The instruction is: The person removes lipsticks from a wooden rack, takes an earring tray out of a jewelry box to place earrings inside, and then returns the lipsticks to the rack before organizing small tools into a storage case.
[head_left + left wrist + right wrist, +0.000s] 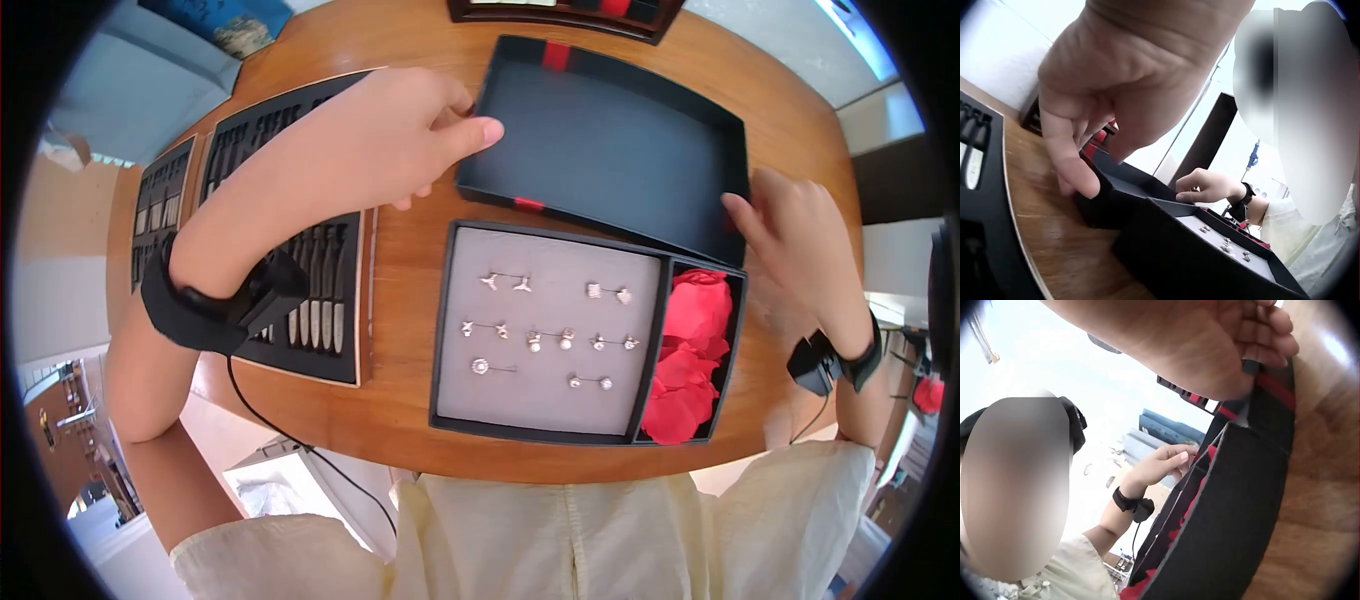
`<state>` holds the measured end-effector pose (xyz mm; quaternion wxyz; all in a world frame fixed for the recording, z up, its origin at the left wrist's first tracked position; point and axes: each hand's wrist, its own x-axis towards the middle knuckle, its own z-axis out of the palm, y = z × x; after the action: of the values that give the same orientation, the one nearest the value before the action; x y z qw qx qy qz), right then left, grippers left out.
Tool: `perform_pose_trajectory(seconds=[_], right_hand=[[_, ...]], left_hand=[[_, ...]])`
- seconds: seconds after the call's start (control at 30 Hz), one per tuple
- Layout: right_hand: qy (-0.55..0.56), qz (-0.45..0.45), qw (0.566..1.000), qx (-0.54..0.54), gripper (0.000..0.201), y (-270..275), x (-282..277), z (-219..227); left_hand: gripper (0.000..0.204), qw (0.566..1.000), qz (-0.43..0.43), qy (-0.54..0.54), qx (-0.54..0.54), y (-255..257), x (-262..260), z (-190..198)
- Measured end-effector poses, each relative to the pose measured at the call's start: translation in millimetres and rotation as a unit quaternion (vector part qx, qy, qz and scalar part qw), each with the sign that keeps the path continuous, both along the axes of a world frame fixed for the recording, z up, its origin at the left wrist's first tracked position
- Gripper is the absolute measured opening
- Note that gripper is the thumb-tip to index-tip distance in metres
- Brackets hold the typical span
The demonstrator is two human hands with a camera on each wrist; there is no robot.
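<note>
A black lid point(620, 140) with red ribbon strips lies inner side up on the wooden table, its near edge against a black jewelry box point(545, 405). At the lid's left wall, my left hand point(400, 130) pinches the rim between thumb and fingers. My right hand point(805, 225) grips the opposite wall near the right corner, thumb over the inside. Several pairs of earrings point(550, 340) sit on the box's grey pad. Red petals point(685, 360) fill its narrow right compartment. The right wrist view shows the fingers point(1272, 347) by the lid's outer side.
Left of the box lie black trays point(360, 300) of cutlery with pale-framed edges, partly under my left forearm. A dark wooden frame or case point(570, 20) stands at the far edge. Grey-blue boxes point(150, 85) are at the far left. A cable point(300, 445) hangs from my left wrist.
</note>
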<state>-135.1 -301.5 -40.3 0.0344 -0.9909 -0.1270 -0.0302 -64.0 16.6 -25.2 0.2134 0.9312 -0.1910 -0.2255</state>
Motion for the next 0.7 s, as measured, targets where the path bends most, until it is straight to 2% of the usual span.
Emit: perform_pose_trajectory(seconds=[0.03, 0.07, 0.13, 0.2, 0.3, 0.37, 0.4, 0.47, 0.5, 0.6, 0.7], right_hand=[[0.032, -0.003, 0.999, 0.006, 0.037, 0.5, 2.8, 1.2], [0.029, -0.010, 1.000, 0.000, 0.037, -1.3, 6.2, -0.2], [0.065, -0.050, 0.994, 0.070, 0.037, -5.1, 9.9, -7.4], [0.054, -0.059, 0.992, 0.097, 0.040, -9.2, 7.1, -11.1], [0.068, -0.084, 0.988, 0.108, 0.045, -7.8, -3.4, -2.7], [0.151, -0.052, 0.987, 0.033, 0.049, -4.8, -11.5, 13.8], [0.152, -0.049, 0.987, 0.034, 0.049, -3.9, -15.2, 19.9], [0.253, 0.032, 0.965, 0.066, 0.051, -5.6, -19.1, 28.8], [0.270, 0.045, 0.959, 0.080, 0.047, -7.0, -18.3, 28.0], [0.301, 0.033, 0.948, 0.096, 0.042, -8.8, -14.9, 27.5], [0.306, 0.002, 0.942, 0.138, 0.038, -6.8, -13.3, 24.7]], left_hand=[[0.041, 0.999, -0.001, 0.051, -0.013, -3.8, 4.3, -1.5], [0.041, 0.999, -0.008, 0.049, -0.019, -6.8, 4.2, -3.7], [0.040, 0.995, 0.034, 0.068, -0.057, -10.5, 0.6, -9.5], [0.044, 0.992, 0.034, 0.102, -0.059, -7.4, -3.3, -9.0], [0.059, 0.980, 0.065, 0.189, -0.025, -7.0, -26.1, 18.9], [0.057, 0.980, 0.040, 0.193, -0.027, 3.8, -30.9, 18.0], [0.056, 0.980, 0.015, 0.195, -0.029, 8.7, -34.0, 17.6], [0.052, 0.977, 0.035, 0.206, -0.027, 9.1, -40.1, 18.0], [0.049, 0.975, 0.057, 0.207, -0.052, 10.9, -42.4, 13.4], [0.049, 0.965, 0.088, 0.228, -0.091, 16.2, -45.0, 4.7], [0.059, 0.953, 0.110, 0.240, -0.151, 18.4, -48.1, -1.9]])
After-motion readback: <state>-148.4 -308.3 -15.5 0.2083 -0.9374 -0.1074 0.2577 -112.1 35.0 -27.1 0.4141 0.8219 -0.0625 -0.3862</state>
